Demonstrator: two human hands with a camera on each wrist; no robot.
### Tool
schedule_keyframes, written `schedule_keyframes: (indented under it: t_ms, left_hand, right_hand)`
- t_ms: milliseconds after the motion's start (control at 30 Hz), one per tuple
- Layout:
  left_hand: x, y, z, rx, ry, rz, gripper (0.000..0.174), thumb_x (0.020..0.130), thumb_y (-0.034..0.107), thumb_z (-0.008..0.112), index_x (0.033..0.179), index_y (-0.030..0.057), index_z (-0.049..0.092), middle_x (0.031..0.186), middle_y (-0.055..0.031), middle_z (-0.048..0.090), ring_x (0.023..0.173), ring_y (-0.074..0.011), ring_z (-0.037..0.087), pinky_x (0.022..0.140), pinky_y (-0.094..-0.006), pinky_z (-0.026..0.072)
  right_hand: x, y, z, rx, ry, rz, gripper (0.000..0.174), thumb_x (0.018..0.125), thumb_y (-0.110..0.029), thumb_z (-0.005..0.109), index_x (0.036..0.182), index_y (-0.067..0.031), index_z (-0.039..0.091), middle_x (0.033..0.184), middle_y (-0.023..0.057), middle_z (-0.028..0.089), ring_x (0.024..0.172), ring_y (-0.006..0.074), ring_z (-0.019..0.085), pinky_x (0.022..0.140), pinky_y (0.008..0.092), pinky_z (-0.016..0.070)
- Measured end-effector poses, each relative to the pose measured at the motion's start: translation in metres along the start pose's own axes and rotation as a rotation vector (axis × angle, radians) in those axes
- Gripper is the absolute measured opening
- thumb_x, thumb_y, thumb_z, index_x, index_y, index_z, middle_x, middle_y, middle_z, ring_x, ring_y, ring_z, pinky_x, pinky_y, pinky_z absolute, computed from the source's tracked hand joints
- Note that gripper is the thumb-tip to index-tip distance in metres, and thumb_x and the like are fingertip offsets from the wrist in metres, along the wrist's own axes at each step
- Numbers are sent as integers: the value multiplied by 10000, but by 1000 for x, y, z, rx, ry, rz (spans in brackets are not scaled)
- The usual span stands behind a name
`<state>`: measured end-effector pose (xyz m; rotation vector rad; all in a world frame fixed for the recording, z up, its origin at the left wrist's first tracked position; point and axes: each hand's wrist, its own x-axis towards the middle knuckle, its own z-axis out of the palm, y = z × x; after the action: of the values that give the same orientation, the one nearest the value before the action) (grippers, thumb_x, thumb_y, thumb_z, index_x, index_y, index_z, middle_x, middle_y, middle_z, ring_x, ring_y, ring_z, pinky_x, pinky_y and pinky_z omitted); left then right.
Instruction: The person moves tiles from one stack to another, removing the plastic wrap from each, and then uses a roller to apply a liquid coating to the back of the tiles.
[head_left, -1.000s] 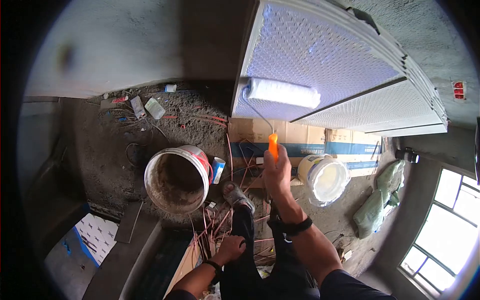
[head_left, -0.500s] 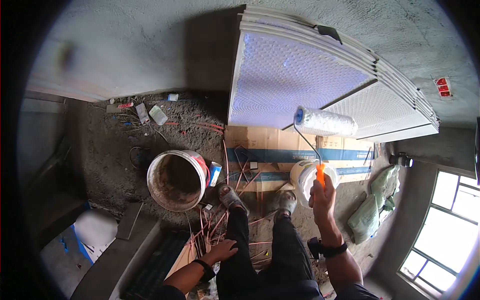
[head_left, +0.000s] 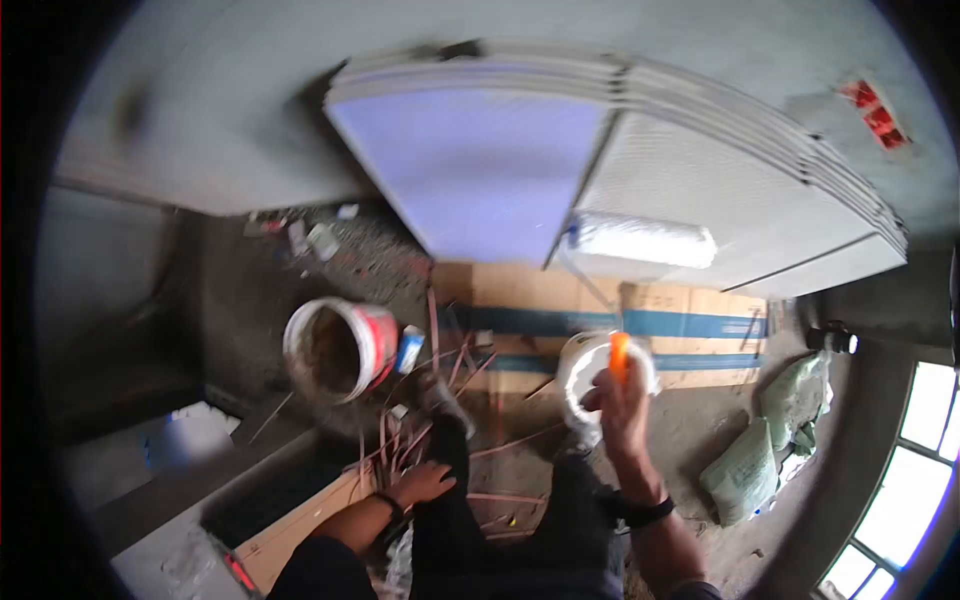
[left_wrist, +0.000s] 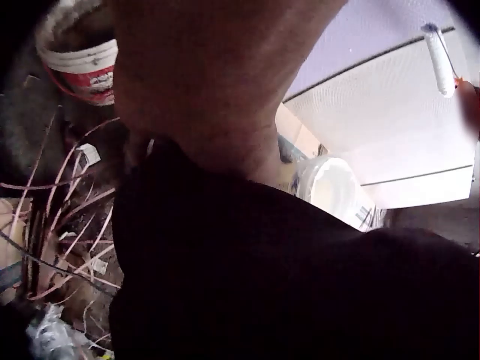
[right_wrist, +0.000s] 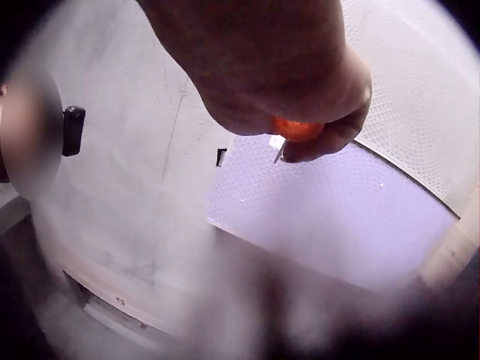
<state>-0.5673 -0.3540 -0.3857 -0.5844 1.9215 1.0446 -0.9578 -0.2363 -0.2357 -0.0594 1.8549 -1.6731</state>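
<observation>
In the head view my right hand (head_left: 622,408) grips the orange handle (head_left: 619,357) of a paint roller. Its white sleeve (head_left: 642,240) is over the lower part of the pale textured panels (head_left: 700,180); contact cannot be told. Below the roller, partly behind my hand, stands a white bucket (head_left: 577,372). My left hand (head_left: 425,482) rests on my left thigh, fingers relaxed. The right wrist view has my hand (right_wrist: 300,97) curled round the orange handle (right_wrist: 298,130). In the left wrist view the roller (left_wrist: 441,64) appears at the upper right.
A dirty bucket (head_left: 330,352) stands at the left beside a blue and white tube (head_left: 409,350). Cardboard (head_left: 520,290) lies on the floor under the panels. Pink tubing (head_left: 505,497) is scattered near my feet. Green sacks (head_left: 742,472) lie at the right by the window.
The head view has turned, so the panels sit differently. Over the last second my right hand and the roller moved right and lower. My left hand stays at my thigh.
</observation>
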Motion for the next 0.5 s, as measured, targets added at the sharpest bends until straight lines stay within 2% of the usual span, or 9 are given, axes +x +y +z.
schedule_keyframes:
  t_ms: [33, 67, 200, 267, 300, 333, 433, 500]
  left_hand:
    - [8, 2, 18, 50, 36, 34, 579, 926, 480, 515, 1326, 63, 525, 1208, -250, 580, 1119, -438, 553, 975, -489, 446]
    - [6, 22, 12, 73, -14, -1, 569, 928, 471, 513, 1319, 57, 531, 1213, -262, 574, 1128, -445, 543, 988, -490, 438]
    - [15, 55, 9, 79, -41, 68, 577, 933, 483, 498, 1322, 58, 529, 1299, -236, 536, 1202, -419, 503, 1015, -479, 421]
    - [17, 72, 8, 56, -68, 90, 586, 934, 494, 493, 1329, 62, 523, 1328, -223, 522, 1224, -409, 490, 1026, -475, 414]
    - [23, 76, 16, 28, -73, 152, 601, 930, 512, 493, 1336, 69, 519, 1339, -209, 518, 1232, -397, 486, 1034, -477, 403]
    - [29, 84, 16, 3, -81, 218, 616, 927, 531, 493, 1343, 77, 514, 1349, -196, 514, 1239, -385, 483, 1043, -479, 393]
    - [45, 103, 14, 139, -218, 138, 635, 917, 564, 482, 1351, 102, 513, 1363, -187, 507, 1259, -371, 472, 1069, -474, 359]
    - [55, 85, 17, 117, -242, 159, 643, 924, 554, 486, 1363, 85, 499, 1389, -185, 484, 1285, -367, 448, 1081, -462, 354]
  right_hand:
    - [2, -13, -18, -67, -56, -24, 343, 971, -155, 515, 1259, 11, 430, 737, 17, 507, 556, 88, 492, 487, 250, 419]
    - [2, -30, -30, -61, -56, 56, 329, 974, -145, 510, 1254, 9, 428, 738, 15, 500, 547, 84, 487, 478, 244, 413]
    - [19, -58, -62, -29, -112, 51, 309, 987, -152, 494, 1243, 6, 424, 734, 15, 496, 535, 80, 474, 476, 240, 404]
    - [33, -59, -59, -140, -69, -132, 308, 997, -165, 492, 1243, 6, 422, 746, 18, 496, 558, 73, 478, 490, 238, 406]
    - [32, -84, -51, -69, -91, -57, 301, 1008, -174, 482, 1241, 6, 420, 759, 20, 495, 584, 69, 474, 501, 239, 404]
    - [38, -90, -46, -67, -85, -61, 301, 1008, -174, 482, 1241, 6, 420, 759, 20, 495, 584, 69, 474, 501, 239, 404]
    - [51, -93, -33, -33, -62, -58, 301, 1012, -177, 479, 1243, 7, 420, 764, 10, 490, 581, 69, 460, 498, 239, 397]
    - [57, -94, -26, 15, -56, -29, 306, 1016, -181, 477, 1248, 7, 413, 766, -1, 482, 567, 60, 441, 496, 224, 391]
